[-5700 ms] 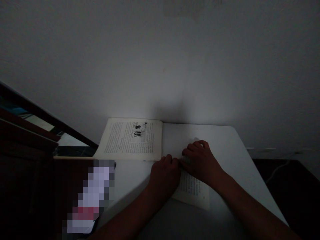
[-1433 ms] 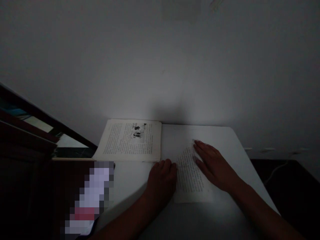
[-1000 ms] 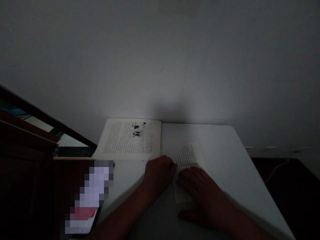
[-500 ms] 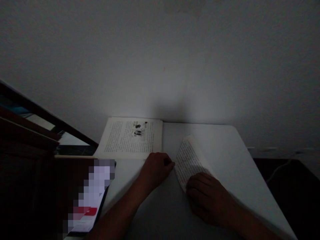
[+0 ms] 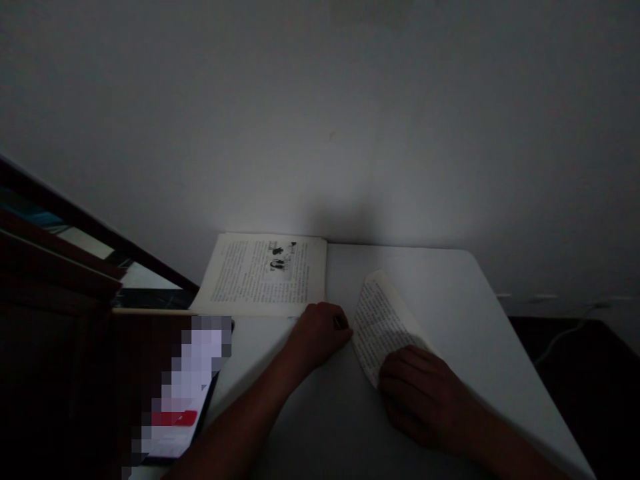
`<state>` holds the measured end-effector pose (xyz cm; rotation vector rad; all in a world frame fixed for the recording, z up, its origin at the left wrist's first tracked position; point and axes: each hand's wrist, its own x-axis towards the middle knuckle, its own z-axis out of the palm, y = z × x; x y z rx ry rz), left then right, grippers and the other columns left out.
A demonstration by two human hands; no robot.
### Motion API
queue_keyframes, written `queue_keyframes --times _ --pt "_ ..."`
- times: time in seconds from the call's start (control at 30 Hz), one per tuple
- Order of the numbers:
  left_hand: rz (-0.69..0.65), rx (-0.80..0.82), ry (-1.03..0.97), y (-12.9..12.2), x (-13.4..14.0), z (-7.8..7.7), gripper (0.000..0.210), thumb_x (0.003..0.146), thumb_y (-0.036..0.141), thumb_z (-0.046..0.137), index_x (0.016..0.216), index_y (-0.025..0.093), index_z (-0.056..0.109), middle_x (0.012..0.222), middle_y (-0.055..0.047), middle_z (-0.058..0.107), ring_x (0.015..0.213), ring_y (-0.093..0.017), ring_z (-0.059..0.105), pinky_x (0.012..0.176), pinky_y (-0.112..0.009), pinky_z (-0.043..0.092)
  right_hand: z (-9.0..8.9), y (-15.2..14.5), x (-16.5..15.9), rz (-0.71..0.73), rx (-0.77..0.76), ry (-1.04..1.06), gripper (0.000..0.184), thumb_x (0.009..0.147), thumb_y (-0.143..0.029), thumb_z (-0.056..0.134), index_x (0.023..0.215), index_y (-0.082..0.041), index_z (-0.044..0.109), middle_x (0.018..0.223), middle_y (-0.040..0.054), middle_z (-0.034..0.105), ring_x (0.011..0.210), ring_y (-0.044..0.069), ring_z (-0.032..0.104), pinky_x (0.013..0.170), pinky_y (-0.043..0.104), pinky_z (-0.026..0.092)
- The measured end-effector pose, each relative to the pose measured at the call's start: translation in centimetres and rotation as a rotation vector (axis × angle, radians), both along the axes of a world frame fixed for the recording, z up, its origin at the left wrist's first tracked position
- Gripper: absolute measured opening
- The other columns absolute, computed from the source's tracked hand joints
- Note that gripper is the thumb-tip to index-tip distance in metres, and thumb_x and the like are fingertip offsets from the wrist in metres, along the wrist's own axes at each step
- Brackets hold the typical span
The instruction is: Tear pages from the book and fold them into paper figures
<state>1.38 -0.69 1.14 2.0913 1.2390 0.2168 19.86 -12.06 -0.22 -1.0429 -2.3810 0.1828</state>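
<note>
- One pale wall [image 5: 240, 127], dimly lit, takes up most of the view. A soft shadow falls on it just above the far side of the desk.
- White desk [image 5: 440, 293], far side next to the wall, carries everything handled. Lighting is poor towards the near side.
- Printed book [image 5: 235, 283], lying flat at the far left of the desk, text side up; well apart from the sheet.
- Phone [image 5: 193, 373], at the desk's left side, tilted in view, screen lit. Most of the screen is masked and unreadable.
- Right hand [image 5: 417, 397], over the near end of the sheet, fingers bent and in contact with it. Whether they grip the paper or only press it cannot be told; the thumb is hidden.
- Printed sheet [image 5: 383, 320], on the desk right of the book, between the two hands, with a slanted outline suggesting a fold. In my judgement, a folding or creasing step is in hand. The next move calls for the edges to be lined up and the paper held steady.
- Left hand [image 5: 323, 332], fingers curled, tips at the sheet's left edge. Whether they pinch it cannot be determined.
- Illustration [image 5: 281, 261], dark, on the book's page; detail too small to identify.
</note>
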Motion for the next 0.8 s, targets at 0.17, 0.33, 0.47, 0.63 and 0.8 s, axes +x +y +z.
queue_keyframes --times 0.17,0.33,0.47,0.63,0.8 --pt "-0.009 -0.043 0.011 0.27 -0.01 0.15 0.014 0.067 0.023 0.058 0.070 0.016 0.070 0.069 -0.004 0.068 0.070 -0.017 0.063 0.066 -0.025 0.047 -0.26 0.00 0.22 -0.004 -0.018 -0.081 0.018 0.076 -0.014 0.055 0.093 -0.014 0.061 0.087 0.0081 0.065 0.083 0.021 0.056 0.073 0.038 0.044" --pt "-0.013 -0.070 0.003 0.35 -0.06 0.06 0.016 0.068 0.023 0.056 0.071 0.015 0.070 0.064 -0.004 0.068 0.067 -0.016 0.063 0.065 -0.025 0.047 -0.59 -0.09 0.37 -0.002 0.007 -0.076 0.013 0.077 -0.014 0.055 0.089 -0.014 0.062 0.088 0.0083 0.065 0.085 0.021 0.056 0.074 0.038 0.044" --pt "0.000 -0.075 0.009 0.38 0.02 -0.21 0.016 0.067 0.022 0.056 0.072 0.015 0.070 0.065 -0.005 0.068 0.067 -0.016 0.063 0.065 -0.025 0.048 -0.69 -0.12 0.38 -0.002 0.019 -0.072 0.013 0.077 -0.013 0.055 0.087 -0.014 0.062 0.086 0.0079 0.065 0.084 0.021 0.057 0.074 0.038 0.044" --pt "0.003 -0.111 -0.010 0.55 -0.04 -0.59 0.016 0.066 0.022 0.057 0.072 0.014 0.070 0.066 -0.005 0.068 0.067 -0.016 0.063 0.066 -0.026 0.048 -0.67 -0.10 0.40 -0.012 -0.009 -0.076 0.015 0.077 -0.012 0.053 0.089 -0.013 0.062 0.085 0.0086 0.065 0.082 0.020 0.057 0.074 0.036 0.046" --pt "0.005 -0.147 -0.038 0.80 -0.11 -0.74 0.015 0.066 0.022 0.058 0.070 0.014 0.069 0.063 -0.005 0.068 0.064 -0.016 0.063 0.065 -0.026 0.048 -0.40 -0.01 0.47 -0.015 0.004 -0.061 0.015 0.078 -0.011 0.053 0.089 -0.013 0.063 0.085 0.0087 0.065 0.083 0.020 0.057 0.075 0.037 0.047"
